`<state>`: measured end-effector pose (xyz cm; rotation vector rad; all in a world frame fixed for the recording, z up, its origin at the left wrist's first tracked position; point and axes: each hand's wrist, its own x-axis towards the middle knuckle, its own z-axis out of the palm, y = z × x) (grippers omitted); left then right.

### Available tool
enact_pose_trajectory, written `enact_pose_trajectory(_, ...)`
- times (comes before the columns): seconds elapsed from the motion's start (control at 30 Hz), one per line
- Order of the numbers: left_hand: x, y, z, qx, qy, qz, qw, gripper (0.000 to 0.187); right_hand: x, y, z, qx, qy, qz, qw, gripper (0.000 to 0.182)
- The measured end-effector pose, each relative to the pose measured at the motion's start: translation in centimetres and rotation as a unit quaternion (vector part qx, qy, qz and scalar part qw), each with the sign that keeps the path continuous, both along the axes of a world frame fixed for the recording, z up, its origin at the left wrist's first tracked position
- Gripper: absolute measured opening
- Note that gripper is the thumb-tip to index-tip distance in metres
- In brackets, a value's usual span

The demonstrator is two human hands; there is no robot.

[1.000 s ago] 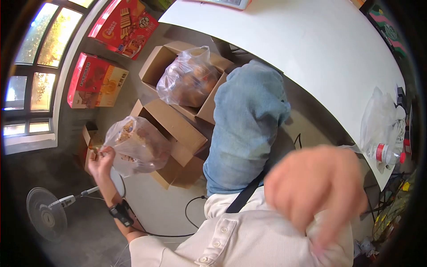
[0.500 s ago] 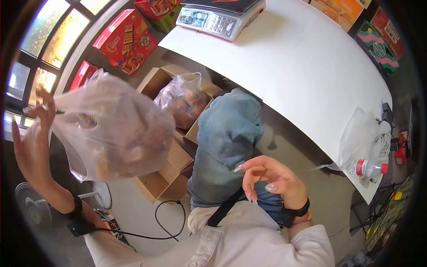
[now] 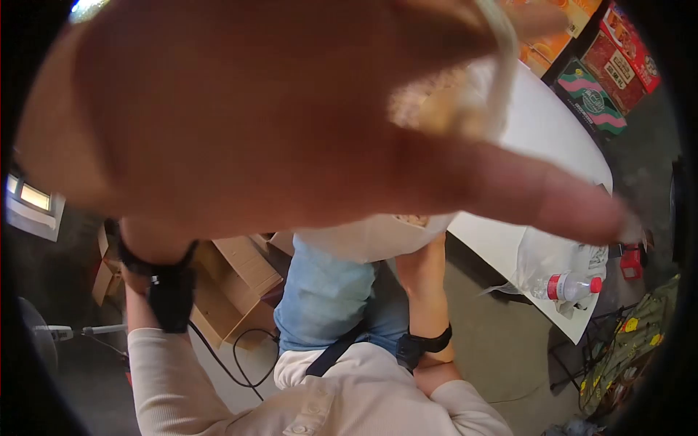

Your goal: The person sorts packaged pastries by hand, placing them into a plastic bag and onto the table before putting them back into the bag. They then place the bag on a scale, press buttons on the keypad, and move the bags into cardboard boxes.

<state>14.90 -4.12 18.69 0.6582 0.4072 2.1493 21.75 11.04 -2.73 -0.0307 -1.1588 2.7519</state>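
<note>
My left hand (image 3: pixel 291 131) is very close to the camera and covers much of the view. One of its digits stretches out to the right, and a whitish loop of plastic passes by the fingers. Beyond it is a filled plastic bag (image 3: pixel 363 238), its lower part showing under the hand and some tan contents visible through a gap. My right forearm (image 3: pixel 427 287) reaches up to the underside of the bag; the right hand itself is hidden behind bag and left hand.
The white table (image 3: pixel 560 138) curves along the right, with a red-capped bottle (image 3: pixel 571 288) and clear plastic wrapping (image 3: pixel 534 254) at its near corner. An open cardboard box (image 3: pixel 225 283) is beside my legs. A black cable (image 3: pixel 243 363) hangs near my left wrist. Boxes (image 3: pixel 592 98) stand beyond the table.
My left hand has brought the bag from the left up toward the camera and the middle. My right hand has moved up behind the bag. The view has shifted slightly.
</note>
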Motion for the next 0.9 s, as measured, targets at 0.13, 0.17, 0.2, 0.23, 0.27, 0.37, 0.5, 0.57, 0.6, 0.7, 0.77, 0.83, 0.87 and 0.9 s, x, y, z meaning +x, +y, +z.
enact_pose_trajectory(0.13, -2.3, 3.3, -2.3, 0.004, 0.010, -0.077, 0.997, 0.054, -0.4, 2.2, -1.8, 0.038, 0.011, -0.095, 0.995, 0.077)
enact_pose_trajectory(0.17, -2.8, 4.2, -2.6, 0.005, 0.014, -0.090, 0.996, 0.053, -0.7, 2.8, -1.9, 0.023, 0.011, -0.109, 0.994, 0.077)
enact_pose_trajectory(0.2, -3.2, 5.0, -3.0, 0.009, 0.016, -0.099, 0.995, 0.052, -1.3, 3.2, -2.5, 0.027, 0.017, -0.108, 0.994, 0.077)
enact_pose_trajectory(0.23, -3.5, 5.8, -3.1, 0.010, 0.020, -0.106, 0.994, 0.052, -2.0, 3.5, -3.3, 0.019, 0.023, -0.129, 0.991, 0.076)
enact_pose_trajectory(0.27, -3.8, 6.6, -3.0, 0.009, 0.025, -0.109, 0.994, 0.051, -2.9, 3.7, -3.7, 0.010, 0.032, -0.148, 0.988, 0.076)
enact_pose_trajectory(0.37, -5.1, 8.0, -1.8, 0.004, 0.039, -0.141, 0.989, 0.056, -6.4, 3.4, -3.6, -0.008, 0.064, -0.134, 0.989, 0.072)
enact_pose_trajectory(0.5, -9.0, 8.2, 1.0, -0.089, 0.213, -0.087, 0.969, 0.059, -13.8, 2.9, 0.3, -0.064, 0.142, -0.056, 0.986, 0.079)
enact_pose_trajectory(0.57, -11.7, 7.4, 2.6, -0.129, 0.237, 0.016, 0.963, 0.055, -18.6, 1.8, 1.7, -0.089, 0.205, -0.044, 0.974, 0.075)
enact_pose_trajectory(0.6, -13.4, 7.1, 3.1, -0.157, 0.261, 0.078, 0.949, 0.053, -21.2, 1.2, 2.3, -0.095, 0.234, -0.040, 0.967, 0.075)
enact_pose_trajectory(0.7, -19.2, 6.2, 3.7, -0.251, 0.305, 0.242, 0.886, 0.047, -28.2, -0.4, 4.3, -0.024, 0.241, -0.059, 0.968, 0.072)
enact_pose_trajectory(0.77, -23.6, 5.7, 3.0, -0.308, 0.314, 0.311, 0.843, 0.043, -32.6, -1.1, 4.8, 0.004, 0.199, -0.071, 0.977, 0.075)
enact_pose_trajectory(0.83, -27.5, 4.7, 1.7, -0.334, 0.316, 0.342, 0.819, 0.041, -38.1, -1.0, 3.5, 0.049, 0.160, -0.091, 0.982, 0.078)
enact_pose_trajectory(0.87, -29.2, 4.0, 0.9, -0.387, 0.342, 0.353, 0.780, 0.039, -40.7, -0.8, 2.4, 0.049, 0.167, -0.087, 0.981, 0.078)
enact_pose_trajectory(0.9, -30.8, 3.1, 0.2, -0.440, 0.366, 0.363, 0.736, 0.037, -43.0, -0.9, 1.7, 0.125, 0.152, -0.128, 0.972, 0.075)
